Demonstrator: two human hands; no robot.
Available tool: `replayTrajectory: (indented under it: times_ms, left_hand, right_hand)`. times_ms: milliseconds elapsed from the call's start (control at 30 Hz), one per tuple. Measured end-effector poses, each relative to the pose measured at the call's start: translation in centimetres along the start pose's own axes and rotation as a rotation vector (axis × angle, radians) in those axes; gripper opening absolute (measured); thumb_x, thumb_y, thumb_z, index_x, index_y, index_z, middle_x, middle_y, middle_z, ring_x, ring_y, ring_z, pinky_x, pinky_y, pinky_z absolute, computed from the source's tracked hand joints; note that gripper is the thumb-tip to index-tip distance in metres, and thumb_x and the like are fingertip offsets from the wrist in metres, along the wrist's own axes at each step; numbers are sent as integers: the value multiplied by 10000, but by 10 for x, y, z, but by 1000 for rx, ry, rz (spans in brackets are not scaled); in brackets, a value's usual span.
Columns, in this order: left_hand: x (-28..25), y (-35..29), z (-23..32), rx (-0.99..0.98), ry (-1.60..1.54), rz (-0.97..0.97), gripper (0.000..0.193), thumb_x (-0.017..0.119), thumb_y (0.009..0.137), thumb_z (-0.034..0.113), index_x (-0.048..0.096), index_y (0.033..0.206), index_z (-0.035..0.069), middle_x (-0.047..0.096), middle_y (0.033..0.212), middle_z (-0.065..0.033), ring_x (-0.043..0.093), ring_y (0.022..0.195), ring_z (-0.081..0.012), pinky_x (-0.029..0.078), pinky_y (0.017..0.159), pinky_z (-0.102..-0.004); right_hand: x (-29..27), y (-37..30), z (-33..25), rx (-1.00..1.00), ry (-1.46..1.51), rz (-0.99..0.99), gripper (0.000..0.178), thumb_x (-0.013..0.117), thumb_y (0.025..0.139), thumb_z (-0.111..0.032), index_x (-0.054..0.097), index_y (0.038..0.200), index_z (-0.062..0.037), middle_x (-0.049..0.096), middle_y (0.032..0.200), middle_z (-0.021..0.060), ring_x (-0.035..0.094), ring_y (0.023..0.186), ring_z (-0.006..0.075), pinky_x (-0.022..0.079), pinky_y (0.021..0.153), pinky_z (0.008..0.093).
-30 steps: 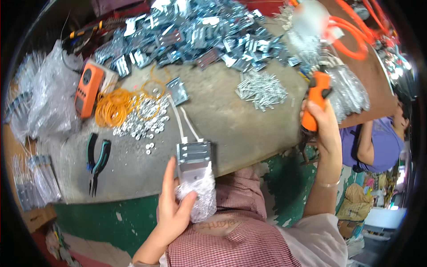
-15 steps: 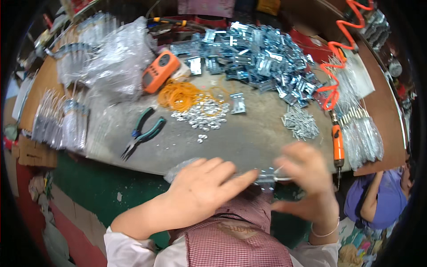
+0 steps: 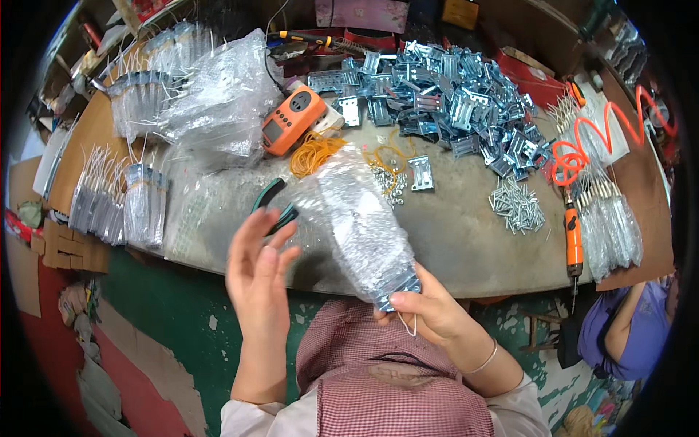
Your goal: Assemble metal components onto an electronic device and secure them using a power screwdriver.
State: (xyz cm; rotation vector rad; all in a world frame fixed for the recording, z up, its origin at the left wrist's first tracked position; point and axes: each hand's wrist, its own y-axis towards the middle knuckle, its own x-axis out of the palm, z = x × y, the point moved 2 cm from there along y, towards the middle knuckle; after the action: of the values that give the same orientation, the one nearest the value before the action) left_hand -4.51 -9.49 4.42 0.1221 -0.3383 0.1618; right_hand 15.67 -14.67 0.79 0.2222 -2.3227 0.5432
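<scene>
My right hand (image 3: 439, 309) grips a bubble-wrapped part (image 3: 366, 229) by its near end. There a metal bracket (image 3: 399, 293) shows under my thumb, and thin white wires (image 3: 409, 325) hang from it. The long wrapped body slants away to the upper left over the table, and what is inside the wrap is hidden. To its left, my left hand (image 3: 261, 280) is raised with fingers apart, holding nothing. Just beyond those fingers lie pliers with black and green handles (image 3: 271, 195), their jaws out of sight. Yellow rubber bands (image 3: 312, 154) and small nuts (image 3: 395, 188) lie partly behind the wrap.
A heap of metal brackets (image 3: 451, 95) fills the back, with one loose bracket (image 3: 421, 175) nearer. Screws (image 3: 517, 206) and an orange screwdriver on a coiled hose (image 3: 574, 237) are right. An orange meter (image 3: 293, 120) and bubble wrap (image 3: 218, 102) stand left. Finished-looking wrapped bundles (image 3: 145, 204) flank both sides.
The wrapped part has come up from the table's front edge and now points across the table. My right hand has closed on its bracket end; my left hand has let go and moved left.
</scene>
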Motion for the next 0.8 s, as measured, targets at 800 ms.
replayTrajectory:
  times_ms: [800]
  left_hand:
    - [-16, -6, -17, -614, -320, -332, 655, 711, 795, 291, 410, 1293, -9, 560, 1152, -160, 585, 1074, -339, 547, 825, -453]
  right_hand:
    - [-11, 102, -64, -561, -1513, 420, 195, 726, 750, -221, 677, 905, -112, 578, 856, 96, 611, 760, 261, 502, 702, 383]
